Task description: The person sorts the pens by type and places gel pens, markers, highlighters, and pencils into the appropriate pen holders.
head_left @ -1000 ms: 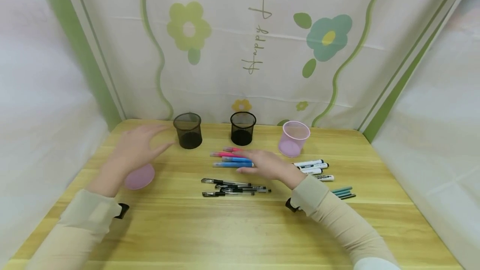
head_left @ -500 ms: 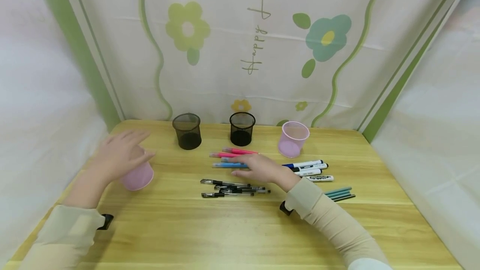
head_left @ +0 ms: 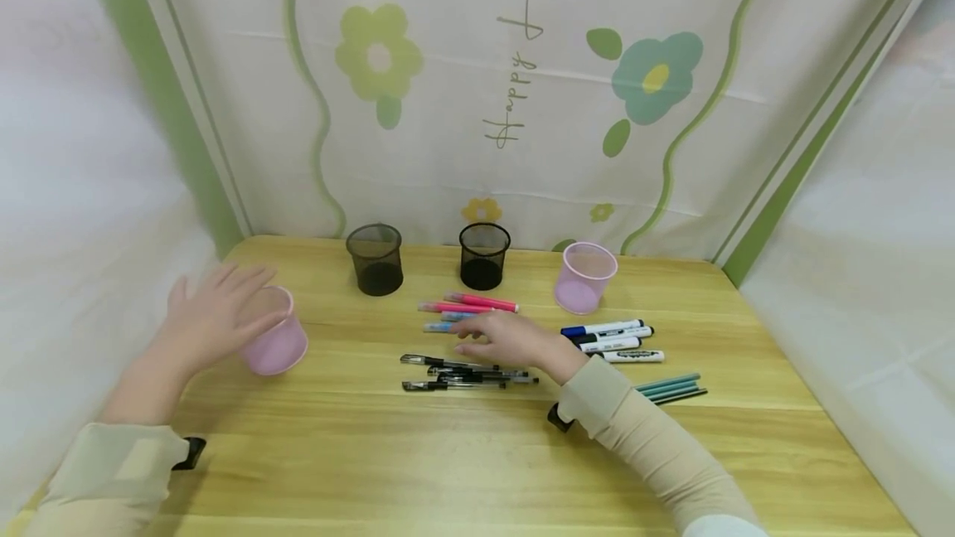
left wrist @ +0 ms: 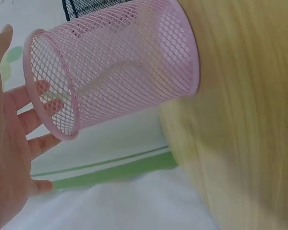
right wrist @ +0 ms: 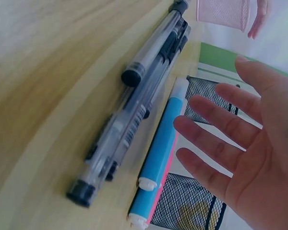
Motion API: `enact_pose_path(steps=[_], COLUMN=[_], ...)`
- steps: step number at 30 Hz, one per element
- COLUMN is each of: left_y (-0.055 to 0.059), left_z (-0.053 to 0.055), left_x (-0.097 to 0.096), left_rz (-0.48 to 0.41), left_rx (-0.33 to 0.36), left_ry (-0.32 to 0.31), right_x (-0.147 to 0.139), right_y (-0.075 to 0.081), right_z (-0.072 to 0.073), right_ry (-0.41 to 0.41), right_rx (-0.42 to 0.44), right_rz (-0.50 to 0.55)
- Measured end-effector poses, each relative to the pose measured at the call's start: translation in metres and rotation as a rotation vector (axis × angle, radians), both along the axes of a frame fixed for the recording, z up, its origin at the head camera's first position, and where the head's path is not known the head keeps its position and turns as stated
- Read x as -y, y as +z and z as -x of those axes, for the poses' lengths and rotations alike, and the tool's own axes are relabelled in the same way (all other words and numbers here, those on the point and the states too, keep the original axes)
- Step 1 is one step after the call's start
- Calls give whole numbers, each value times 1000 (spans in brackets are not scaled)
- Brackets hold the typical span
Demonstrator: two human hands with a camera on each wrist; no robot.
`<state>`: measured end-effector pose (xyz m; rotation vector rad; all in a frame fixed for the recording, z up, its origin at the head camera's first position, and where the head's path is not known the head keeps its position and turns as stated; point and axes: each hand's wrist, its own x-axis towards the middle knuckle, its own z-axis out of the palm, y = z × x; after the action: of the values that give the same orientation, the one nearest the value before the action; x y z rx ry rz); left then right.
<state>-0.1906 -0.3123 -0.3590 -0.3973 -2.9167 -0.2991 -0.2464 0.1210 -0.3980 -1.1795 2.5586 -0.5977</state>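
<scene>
At the left of the table, my left hand (head_left: 205,317) is spread out at the top of a pink mesh pen cup (head_left: 276,348). In the left wrist view its straight fingers lie around the cup's rim (left wrist: 52,86), apart from a grip. My right hand (head_left: 515,342) hovers over blue markers (head_left: 436,327), partly hiding them, and holds nothing. The right wrist view shows its fingers spread beside the blue markers (right wrist: 163,139). Two pink markers (head_left: 488,302) lie just behind these. Several clear gel pens with black caps (head_left: 455,386) lie in front of the right hand.
Two black mesh cups (head_left: 379,276) (head_left: 483,270) and another pink mesh cup (head_left: 579,292) stand along the back of the table. To the right lie several white markers (head_left: 615,344) and thin teal sticks (head_left: 671,389), partly behind the right arm. A patterned curtain (head_left: 448,106) hangs behind.
My left hand has moved left and nearer, from beside the left black cup to the pink cup's rim. My right hand has drifted slightly left and nearer, uncovering more of the pink and white markers.
</scene>
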Motion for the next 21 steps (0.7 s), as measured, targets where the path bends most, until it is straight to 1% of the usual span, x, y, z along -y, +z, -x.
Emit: enact_pose_path(steps=[3, 7, 11, 21], left_y=[-4, -9, -13, -14], left_z=[-1, -4, -5, -5], left_x=[5, 11, 16, 21], left_rz=[-1, 18, 31, 42], left_rx=[11, 20, 41, 108], left_ry=[2, 8, 9, 17], right_x=[2, 4, 6, 8], right_y=[-3, -7, -11, -14], right_z=[0, 0, 1, 4], right_ry=[21, 38, 34, 23], right_rx=[17, 3, -12, -19], right_rz=[6, 4, -3, -18])
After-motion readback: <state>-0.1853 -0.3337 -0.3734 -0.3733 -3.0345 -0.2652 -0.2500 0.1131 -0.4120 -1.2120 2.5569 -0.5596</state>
